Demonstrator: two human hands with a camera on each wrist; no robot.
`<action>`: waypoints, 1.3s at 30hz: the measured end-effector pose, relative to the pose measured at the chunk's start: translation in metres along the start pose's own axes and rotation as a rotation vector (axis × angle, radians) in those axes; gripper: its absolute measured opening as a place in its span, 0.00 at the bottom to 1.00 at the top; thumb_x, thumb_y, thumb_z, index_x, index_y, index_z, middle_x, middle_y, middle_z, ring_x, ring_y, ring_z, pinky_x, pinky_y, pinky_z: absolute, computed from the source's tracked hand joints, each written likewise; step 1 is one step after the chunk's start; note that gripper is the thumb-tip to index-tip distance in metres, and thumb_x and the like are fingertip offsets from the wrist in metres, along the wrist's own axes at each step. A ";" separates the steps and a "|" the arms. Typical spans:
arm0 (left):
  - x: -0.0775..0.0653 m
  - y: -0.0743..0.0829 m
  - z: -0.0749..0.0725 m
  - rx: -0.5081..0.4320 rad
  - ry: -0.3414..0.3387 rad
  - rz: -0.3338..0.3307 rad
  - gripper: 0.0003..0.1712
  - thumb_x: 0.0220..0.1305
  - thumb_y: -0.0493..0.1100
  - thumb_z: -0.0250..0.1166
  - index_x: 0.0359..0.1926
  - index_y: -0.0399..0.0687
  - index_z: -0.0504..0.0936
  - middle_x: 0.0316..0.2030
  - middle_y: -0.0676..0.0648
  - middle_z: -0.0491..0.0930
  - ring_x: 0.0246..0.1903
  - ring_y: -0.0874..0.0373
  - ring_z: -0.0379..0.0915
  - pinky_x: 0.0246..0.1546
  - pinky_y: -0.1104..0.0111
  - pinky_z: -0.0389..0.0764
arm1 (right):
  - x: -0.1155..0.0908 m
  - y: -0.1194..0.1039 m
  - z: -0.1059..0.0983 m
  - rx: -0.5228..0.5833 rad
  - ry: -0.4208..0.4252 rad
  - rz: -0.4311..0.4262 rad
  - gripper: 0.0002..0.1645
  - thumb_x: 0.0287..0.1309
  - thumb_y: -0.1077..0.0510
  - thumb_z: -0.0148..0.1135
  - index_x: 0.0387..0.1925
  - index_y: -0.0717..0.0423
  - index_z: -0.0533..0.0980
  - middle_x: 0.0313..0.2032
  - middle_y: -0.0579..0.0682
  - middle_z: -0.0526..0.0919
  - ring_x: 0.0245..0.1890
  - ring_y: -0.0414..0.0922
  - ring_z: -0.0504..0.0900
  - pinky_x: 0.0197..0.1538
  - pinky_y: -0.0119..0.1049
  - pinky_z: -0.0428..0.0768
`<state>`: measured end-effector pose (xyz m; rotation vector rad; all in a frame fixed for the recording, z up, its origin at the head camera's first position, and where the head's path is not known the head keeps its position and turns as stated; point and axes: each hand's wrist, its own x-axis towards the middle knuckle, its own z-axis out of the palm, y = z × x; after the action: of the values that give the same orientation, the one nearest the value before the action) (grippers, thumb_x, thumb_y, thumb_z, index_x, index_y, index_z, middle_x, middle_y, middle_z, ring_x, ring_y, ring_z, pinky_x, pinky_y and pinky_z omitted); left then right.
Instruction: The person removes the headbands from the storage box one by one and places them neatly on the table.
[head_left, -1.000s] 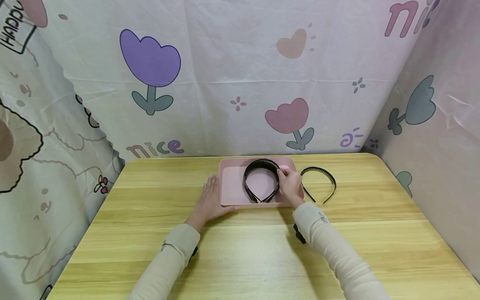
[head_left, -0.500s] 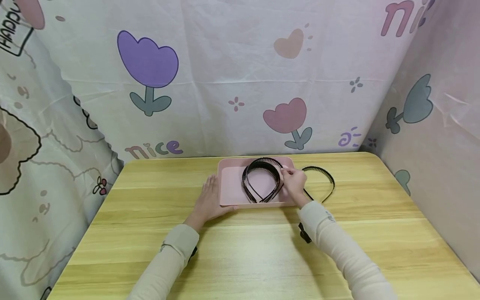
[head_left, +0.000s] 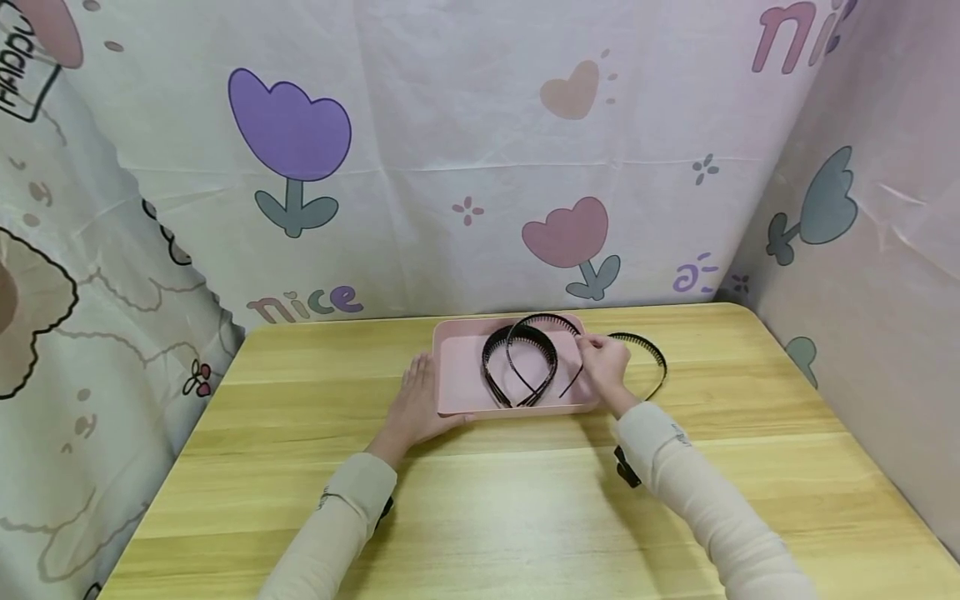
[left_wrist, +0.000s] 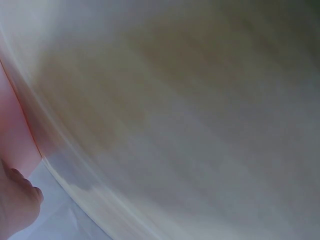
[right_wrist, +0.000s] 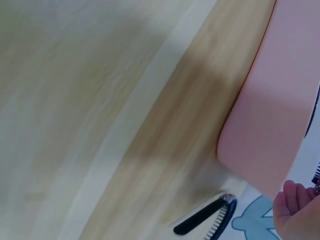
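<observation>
My right hand (head_left: pixel 606 365) pinches one side of a black toothed headband (head_left: pixel 542 318), raised over the right part of a pink tray (head_left: pixel 459 375). Several more black headbands (head_left: pixel 491 354) lie nested together in the tray, partly overlapped by the held one. My left hand (head_left: pixel 420 402) rests with straight fingers along the tray's left side, its thumb at the front edge. In the right wrist view, the curled fingers of the right hand (right_wrist: pixel 300 210) show at the lower right, beside the tray's pink wall (right_wrist: pixel 270 110). The left wrist view catches only part of the left hand (left_wrist: pixel 19 202).
Another black headband (head_left: pixel 660 358) lies on the wooden table (head_left: pixel 480 508) just right of the tray, partly hidden behind the right hand. A patterned white curtain (head_left: pixel 420 100) hangs at the table's back edge and along both sides.
My right hand has moved right, drawing one headband apart from the nested ones inside the tray. The left hand has stayed at the tray's left side.
</observation>
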<state>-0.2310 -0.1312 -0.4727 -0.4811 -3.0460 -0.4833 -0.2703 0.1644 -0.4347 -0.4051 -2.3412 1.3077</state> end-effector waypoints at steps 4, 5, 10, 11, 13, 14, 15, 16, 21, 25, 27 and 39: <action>0.000 -0.001 0.001 0.011 -0.001 -0.001 0.70 0.46 0.74 0.59 0.70 0.28 0.39 0.70 0.29 0.40 0.71 0.39 0.34 0.71 0.51 0.45 | 0.003 0.003 -0.006 -0.011 -0.009 0.041 0.11 0.52 0.62 0.61 0.33 0.66 0.83 0.34 0.63 0.85 0.35 0.54 0.84 0.30 0.28 0.78; -0.001 -0.001 0.001 0.011 -0.002 -0.001 0.70 0.46 0.74 0.59 0.70 0.28 0.39 0.70 0.29 0.40 0.71 0.39 0.34 0.71 0.51 0.45 | 0.003 0.004 -0.008 -0.006 -0.011 0.055 0.11 0.52 0.62 0.61 0.33 0.66 0.84 0.34 0.62 0.85 0.34 0.53 0.84 0.27 0.24 0.76; -0.001 0.000 0.001 0.011 -0.012 -0.003 0.70 0.46 0.74 0.59 0.69 0.27 0.38 0.70 0.29 0.40 0.71 0.39 0.33 0.71 0.51 0.45 | 0.006 0.008 -0.017 -0.012 0.020 0.073 0.11 0.51 0.60 0.63 0.31 0.65 0.84 0.32 0.62 0.86 0.29 0.46 0.82 0.25 0.20 0.70; -0.001 0.000 0.001 0.006 -0.011 -0.002 0.70 0.47 0.74 0.59 0.69 0.27 0.38 0.70 0.29 0.40 0.71 0.39 0.33 0.71 0.50 0.45 | 0.007 0.008 -0.018 -0.015 0.026 0.067 0.11 0.51 0.60 0.63 0.31 0.65 0.84 0.32 0.62 0.86 0.29 0.46 0.82 0.27 0.20 0.70; -0.001 0.000 0.001 0.003 -0.007 -0.003 0.70 0.47 0.74 0.59 0.69 0.27 0.38 0.70 0.29 0.39 0.71 0.39 0.33 0.71 0.51 0.44 | 0.008 0.007 -0.022 -0.023 0.032 0.058 0.11 0.52 0.60 0.62 0.31 0.66 0.84 0.31 0.62 0.85 0.28 0.46 0.82 0.28 0.21 0.71; -0.001 0.000 0.001 0.002 -0.005 -0.003 0.70 0.47 0.73 0.59 0.69 0.27 0.38 0.70 0.30 0.39 0.71 0.39 0.34 0.71 0.51 0.44 | 0.008 0.007 -0.024 -0.023 0.030 0.059 0.11 0.52 0.60 0.62 0.31 0.66 0.84 0.32 0.63 0.85 0.28 0.46 0.82 0.29 0.22 0.71; -0.001 0.000 0.001 0.001 -0.003 -0.003 0.70 0.46 0.73 0.60 0.69 0.27 0.38 0.70 0.30 0.39 0.71 0.39 0.34 0.71 0.51 0.44 | 0.009 0.008 -0.026 -0.022 0.024 0.067 0.12 0.53 0.60 0.62 0.32 0.67 0.83 0.33 0.63 0.85 0.28 0.45 0.82 0.29 0.22 0.71; -0.001 0.000 0.001 0.002 -0.002 -0.004 0.70 0.46 0.73 0.60 0.69 0.27 0.38 0.70 0.30 0.39 0.71 0.39 0.34 0.71 0.51 0.44 | 0.009 0.008 -0.027 -0.018 0.014 0.084 0.12 0.54 0.60 0.62 0.33 0.66 0.83 0.34 0.62 0.85 0.28 0.43 0.81 0.28 0.21 0.71; 0.000 0.001 -0.001 0.003 0.000 0.001 0.70 0.46 0.73 0.60 0.69 0.27 0.39 0.70 0.29 0.39 0.71 0.38 0.35 0.71 0.50 0.45 | 0.013 0.012 -0.034 -0.010 -0.029 0.172 0.14 0.55 0.58 0.61 0.38 0.63 0.83 0.38 0.60 0.85 0.26 0.35 0.75 0.25 0.19 0.70; 0.000 0.001 -0.002 -0.002 0.005 0.007 0.70 0.46 0.72 0.61 0.69 0.27 0.39 0.70 0.29 0.40 0.71 0.38 0.35 0.71 0.50 0.45 | 0.015 0.017 -0.039 -0.025 -0.028 0.200 0.14 0.54 0.56 0.62 0.38 0.62 0.83 0.38 0.60 0.85 0.22 0.31 0.71 0.23 0.20 0.69; 0.000 0.000 -0.003 -0.005 0.003 0.009 0.70 0.46 0.72 0.61 0.69 0.27 0.39 0.70 0.29 0.40 0.71 0.38 0.35 0.71 0.50 0.45 | 0.016 0.019 -0.041 -0.029 -0.019 0.200 0.14 0.54 0.56 0.62 0.37 0.62 0.83 0.38 0.60 0.85 0.20 0.30 0.70 0.22 0.20 0.68; 0.000 0.001 -0.002 0.003 0.012 -0.003 0.71 0.45 0.75 0.60 0.70 0.28 0.40 0.70 0.29 0.42 0.71 0.38 0.37 0.71 0.50 0.46 | 0.024 0.033 -0.062 -0.035 -0.024 0.197 0.15 0.56 0.55 0.62 0.38 0.63 0.82 0.36 0.58 0.85 0.18 0.26 0.70 0.23 0.19 0.70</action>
<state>-0.2311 -0.1306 -0.4701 -0.4722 -3.0359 -0.4797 -0.2587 0.2375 -0.4289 -0.6488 -2.3961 1.3676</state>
